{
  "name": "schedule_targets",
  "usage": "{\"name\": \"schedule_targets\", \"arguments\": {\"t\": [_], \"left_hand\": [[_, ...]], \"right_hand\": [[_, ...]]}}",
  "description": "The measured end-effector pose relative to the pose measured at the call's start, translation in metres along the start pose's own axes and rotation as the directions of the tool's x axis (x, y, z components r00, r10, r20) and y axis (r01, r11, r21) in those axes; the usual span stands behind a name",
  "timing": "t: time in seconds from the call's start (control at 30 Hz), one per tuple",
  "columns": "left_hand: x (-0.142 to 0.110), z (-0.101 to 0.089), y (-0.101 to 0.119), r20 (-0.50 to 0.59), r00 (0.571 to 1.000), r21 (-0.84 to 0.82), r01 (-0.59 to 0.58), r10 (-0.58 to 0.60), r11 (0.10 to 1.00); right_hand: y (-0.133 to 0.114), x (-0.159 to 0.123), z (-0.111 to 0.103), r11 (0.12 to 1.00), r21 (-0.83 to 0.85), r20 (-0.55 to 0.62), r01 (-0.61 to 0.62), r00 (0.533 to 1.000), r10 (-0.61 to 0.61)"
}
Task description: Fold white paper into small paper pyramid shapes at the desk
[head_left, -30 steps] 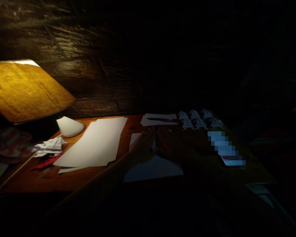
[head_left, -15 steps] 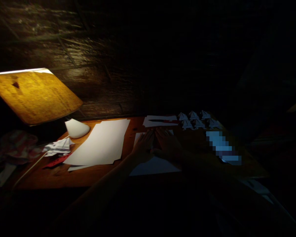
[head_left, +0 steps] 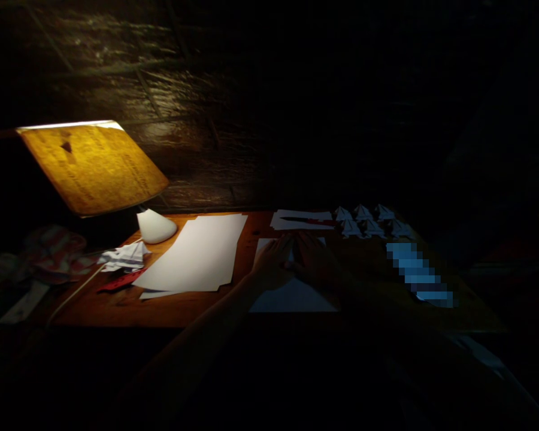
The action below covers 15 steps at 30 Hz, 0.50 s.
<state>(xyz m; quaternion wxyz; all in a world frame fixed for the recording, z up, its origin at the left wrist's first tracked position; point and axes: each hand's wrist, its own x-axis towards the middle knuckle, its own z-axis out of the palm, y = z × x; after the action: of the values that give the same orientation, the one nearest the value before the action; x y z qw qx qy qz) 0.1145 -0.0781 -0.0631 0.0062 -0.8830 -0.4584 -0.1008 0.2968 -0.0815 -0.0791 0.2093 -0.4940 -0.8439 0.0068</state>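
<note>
A sheet of white paper (head_left: 291, 296) lies on the wooden table, near its front edge. My left hand (head_left: 273, 258) rests on its upper part, fingers stretched out and pointing away from me. Close beside it, my right hand (head_left: 312, 257) also lies on the paper, fingers extended, its outline very dark. The two hands meet near the fingertips and leave a small patch of paper showing between them. Whatever lies under the palms is hidden. Left of my hands is a stack of white paper sheets (head_left: 197, 254).
A lamp with a yellow shade (head_left: 94, 167) lights the left side. Behind my hands a dark blade (head_left: 296, 220) lies on cut paper (head_left: 279, 222). Several folded paper figures (head_left: 350, 227) stand at back right, near a blurred-out blue object (head_left: 415, 269). Another folded paper (head_left: 124, 256) lies by a red object (head_left: 119, 281).
The view has swung slightly left, so everything appears further right. My hands stay on the paper, with their fingertips a little closer together.
</note>
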Motion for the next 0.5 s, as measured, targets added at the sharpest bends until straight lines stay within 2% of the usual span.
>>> {"name": "schedule_targets", "arguments": {"t": [0.2, 0.37, 0.5], "left_hand": [[0.008, -0.008, -0.003, -0.119, 0.992, -0.005, 0.048, -0.048, 0.999], [0.013, -0.008, -0.005, -0.067, 0.998, -0.015, 0.003, -0.004, 1.000], [0.014, -0.008, -0.004, -0.018, 1.000, 0.002, 0.015, -0.015, 1.000]], "right_hand": [[0.004, 0.008, -0.015, 0.999, -0.032, -0.039, -0.008, 0.999, 0.006], [0.005, 0.012, -0.019, 0.998, -0.034, -0.015, 0.043, 0.999, -0.044], [0.002, 0.011, -0.019, 0.999, -0.033, 0.018, 0.030, 0.999, -0.029]]}}
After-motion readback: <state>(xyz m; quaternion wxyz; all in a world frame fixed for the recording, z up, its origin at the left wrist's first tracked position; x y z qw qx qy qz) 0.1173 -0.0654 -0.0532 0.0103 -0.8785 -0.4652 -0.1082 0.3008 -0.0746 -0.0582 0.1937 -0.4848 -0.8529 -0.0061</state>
